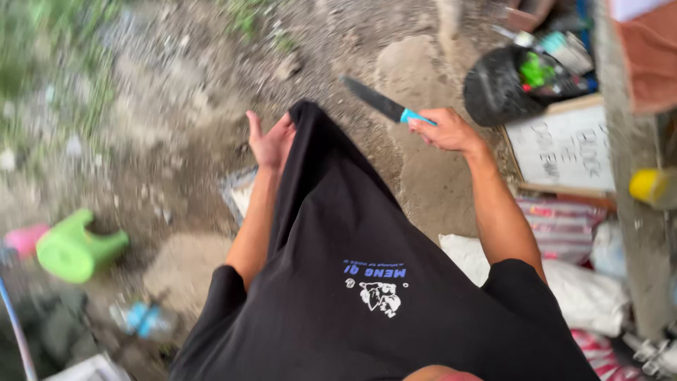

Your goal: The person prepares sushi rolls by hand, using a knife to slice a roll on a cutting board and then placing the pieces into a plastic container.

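right hand (446, 129): fingers gripping knife (384, 104) | left hand (271, 143): fingers pinching black shirt (352, 268) hem | white sign (564, 147) just right of knife hand

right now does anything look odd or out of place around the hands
Yes. The left hand pulls the hem of the black T-shirt far out in front, while the right hand holds a dark-bladed knife with a blue handle bare beside the stretched cloth.

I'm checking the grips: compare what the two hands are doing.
The right hand is closed around a blue-handled knife; the left hand pinches the hem of the black shirt. The right hand's fingers are curled, while the left hand's thumb sticks up. Both are bare and raised over the sandy ground.
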